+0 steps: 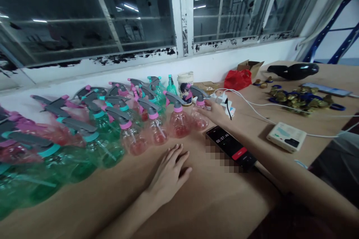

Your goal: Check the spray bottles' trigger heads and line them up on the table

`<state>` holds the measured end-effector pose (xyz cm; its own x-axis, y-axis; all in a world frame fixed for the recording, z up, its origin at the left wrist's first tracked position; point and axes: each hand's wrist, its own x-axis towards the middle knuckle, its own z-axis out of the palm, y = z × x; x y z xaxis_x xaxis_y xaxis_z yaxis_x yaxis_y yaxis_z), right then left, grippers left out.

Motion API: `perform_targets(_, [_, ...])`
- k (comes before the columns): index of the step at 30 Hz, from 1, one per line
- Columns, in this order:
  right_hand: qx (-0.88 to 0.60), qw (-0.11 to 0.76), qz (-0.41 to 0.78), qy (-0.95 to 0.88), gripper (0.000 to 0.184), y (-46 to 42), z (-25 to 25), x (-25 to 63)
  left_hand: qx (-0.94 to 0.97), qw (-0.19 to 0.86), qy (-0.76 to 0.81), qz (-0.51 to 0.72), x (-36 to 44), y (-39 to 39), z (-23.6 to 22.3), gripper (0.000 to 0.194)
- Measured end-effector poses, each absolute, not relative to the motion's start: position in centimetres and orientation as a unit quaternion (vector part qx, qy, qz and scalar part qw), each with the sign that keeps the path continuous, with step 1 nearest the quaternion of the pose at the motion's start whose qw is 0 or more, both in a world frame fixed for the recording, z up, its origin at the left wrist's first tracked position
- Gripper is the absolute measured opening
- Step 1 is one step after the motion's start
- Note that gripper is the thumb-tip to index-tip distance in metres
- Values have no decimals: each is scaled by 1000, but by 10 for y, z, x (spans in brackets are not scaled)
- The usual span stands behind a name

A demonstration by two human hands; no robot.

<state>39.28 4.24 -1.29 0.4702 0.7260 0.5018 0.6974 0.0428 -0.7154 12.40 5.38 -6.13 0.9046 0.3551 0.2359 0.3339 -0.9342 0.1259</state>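
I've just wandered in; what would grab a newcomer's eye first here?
Probably the crowd of translucent green and pink plastic spray bottles across the left of the brown tabletop. Next, the black rectangular phone reading 00:07:46, to the right of the left hand. Farther back, by an open brown cardboard box, sits a crumpled, bright red plastic bag.

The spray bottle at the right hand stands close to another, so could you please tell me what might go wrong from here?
The right hand could knock the spray bottle into the neighbouring pink-collared bottle. The right forearm might nudge the phone lying close beside it.
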Motion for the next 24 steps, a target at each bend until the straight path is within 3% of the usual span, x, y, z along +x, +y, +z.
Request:
perform_targets(6, [-688, 540, 1, -484, 41, 39, -9, 393, 974, 69, 164, 141, 139, 53, -59, 35])
perform_targets(11, [-680, 562, -10, -471, 39, -10, 14, 372, 949, 182, 197, 167, 135, 45, -48, 31])
perform_targets(19, [-601, 519, 130, -594, 36, -64, 29, 271, 910, 216, 257, 243, 86, 22, -24, 77])
perform_targets(24, [-570, 466, 203, -645, 34, -52, 21, 221, 891, 214, 310, 252, 34, 17, -23, 73])
